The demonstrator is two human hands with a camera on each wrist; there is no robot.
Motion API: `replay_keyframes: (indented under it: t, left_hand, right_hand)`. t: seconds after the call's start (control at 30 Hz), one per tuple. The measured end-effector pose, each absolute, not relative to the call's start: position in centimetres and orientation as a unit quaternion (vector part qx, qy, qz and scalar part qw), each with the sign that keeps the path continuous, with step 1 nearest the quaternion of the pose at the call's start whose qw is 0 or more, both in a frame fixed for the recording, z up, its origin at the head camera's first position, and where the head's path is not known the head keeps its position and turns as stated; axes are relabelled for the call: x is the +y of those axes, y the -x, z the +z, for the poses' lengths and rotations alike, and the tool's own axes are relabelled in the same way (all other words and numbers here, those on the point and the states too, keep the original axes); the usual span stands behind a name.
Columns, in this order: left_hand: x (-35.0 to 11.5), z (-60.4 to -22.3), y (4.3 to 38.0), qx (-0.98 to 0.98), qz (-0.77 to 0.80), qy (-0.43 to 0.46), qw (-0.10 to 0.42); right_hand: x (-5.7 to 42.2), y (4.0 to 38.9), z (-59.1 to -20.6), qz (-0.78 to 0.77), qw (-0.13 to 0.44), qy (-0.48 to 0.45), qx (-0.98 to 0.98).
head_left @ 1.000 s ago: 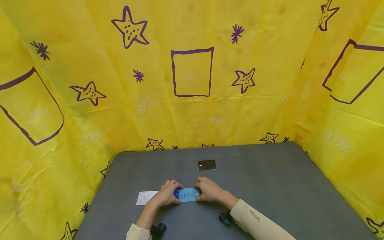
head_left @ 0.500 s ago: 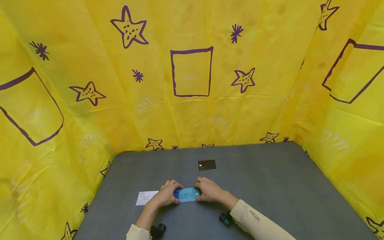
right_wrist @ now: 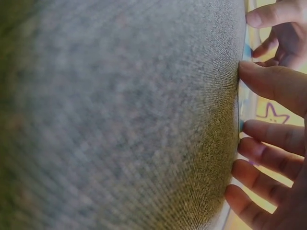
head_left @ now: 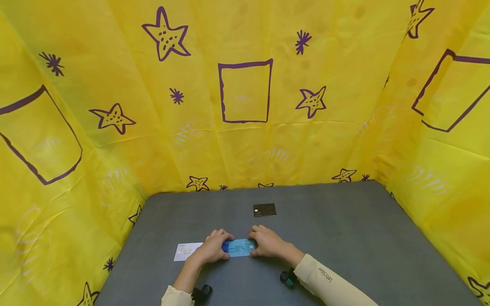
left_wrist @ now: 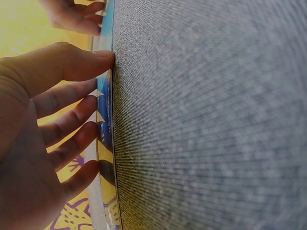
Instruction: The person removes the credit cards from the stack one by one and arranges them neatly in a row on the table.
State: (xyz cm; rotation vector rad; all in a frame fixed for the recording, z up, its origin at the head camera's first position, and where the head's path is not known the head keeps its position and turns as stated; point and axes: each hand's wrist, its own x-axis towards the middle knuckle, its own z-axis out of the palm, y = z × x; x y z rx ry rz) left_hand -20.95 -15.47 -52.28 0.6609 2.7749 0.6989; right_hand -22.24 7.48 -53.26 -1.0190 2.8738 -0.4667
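Your left hand (head_left: pixel 212 248) pinches the left end of the light-blue card (head_left: pixel 240 248), and your right hand (head_left: pixel 267 243) pinches its right end. This card is on the grey table (head_left: pixel 325 229), between both hands. A white card (head_left: pixel 185 251) (your left hand covers one part of it) lies at the left; a black card (head_left: pixel 265 210) lies farther away.

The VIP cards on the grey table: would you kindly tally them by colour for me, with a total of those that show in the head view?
White VIP card: 1
Blue VIP card: 1
Black VIP card: 1
Total: 3
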Motion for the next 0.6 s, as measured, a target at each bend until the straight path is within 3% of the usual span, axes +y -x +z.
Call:
replay_keyframes:
  t: [0.6]
  left_hand:
    - [-15.50,-52.09,20.82,0.938,0.247,-0.216,0.113]
  right_hand:
    - [7.56,22.16,-53.32,-0.160,0.030,0.325,0.932]
